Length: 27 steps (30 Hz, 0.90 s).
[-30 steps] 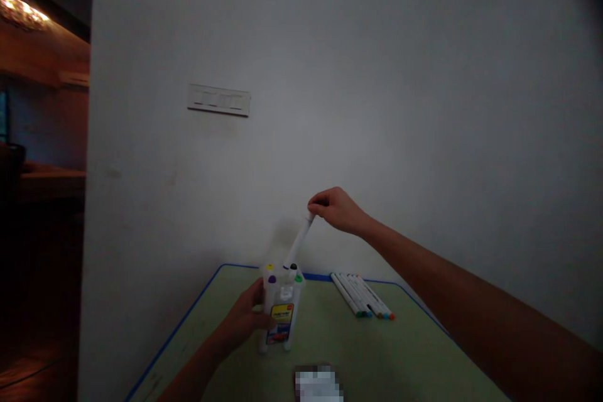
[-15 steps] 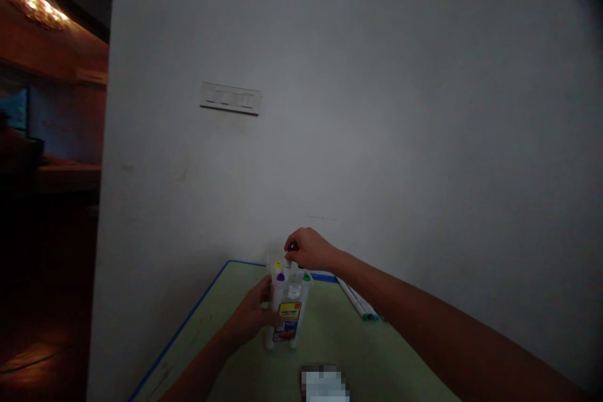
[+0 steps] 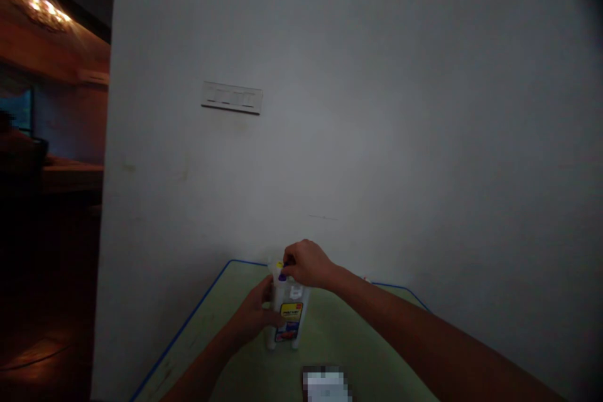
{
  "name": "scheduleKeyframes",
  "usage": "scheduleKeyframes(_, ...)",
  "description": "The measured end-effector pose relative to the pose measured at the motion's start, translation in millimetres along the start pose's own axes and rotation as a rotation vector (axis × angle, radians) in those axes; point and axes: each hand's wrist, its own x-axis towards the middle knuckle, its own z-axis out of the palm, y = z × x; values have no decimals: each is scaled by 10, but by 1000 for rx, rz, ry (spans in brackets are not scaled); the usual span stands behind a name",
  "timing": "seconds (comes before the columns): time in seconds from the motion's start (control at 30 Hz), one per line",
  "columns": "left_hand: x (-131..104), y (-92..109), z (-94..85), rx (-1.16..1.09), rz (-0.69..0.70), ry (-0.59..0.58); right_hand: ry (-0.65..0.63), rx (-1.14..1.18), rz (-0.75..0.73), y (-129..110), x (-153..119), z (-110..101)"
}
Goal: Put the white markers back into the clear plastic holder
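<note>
A clear plastic marker case (image 3: 301, 308) with a yellow, blue and red label stands upright on the table. My left hand (image 3: 260, 311) grips its left side, thumb across the label. Over the open top, my right hand (image 3: 308, 264) pinches a dark purple-capped marker (image 3: 287, 262), whose lower part is hidden in or behind the case. A yellow-capped marker (image 3: 279, 265) and another purple-capped marker (image 3: 282, 277) stand inside at the left. The right side of the case's top is covered by my right hand.
The pale green table (image 3: 235, 364) has a blue edge and touches the white wall. A pixelated flat object (image 3: 327, 384) lies at the near edge. A switch panel (image 3: 232, 98) is on the wall. Left of the wall, a dim room opens with a lit ceiling lamp (image 3: 41, 10).
My right hand has moved down with the purple-capped marker, closer to the case's top. My right forearm now covers the loose markers on the table. My left hand keeps its hold.
</note>
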Motion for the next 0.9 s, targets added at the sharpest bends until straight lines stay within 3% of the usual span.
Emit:
scheduleKeyframes(0.53, 7, 3, 1, -5, -8, -12, -10, -136, -38, -33, -32, -46)
scheduleKeyframes(0.73, -7, 75, 23, -7, 13, -13, -4, -139, -21, -44, -55, -42)
scheduleKeyframes(0.9, 7, 21, 1, -22, 0, -7, -29, -101, 0, -42, -68, -56)
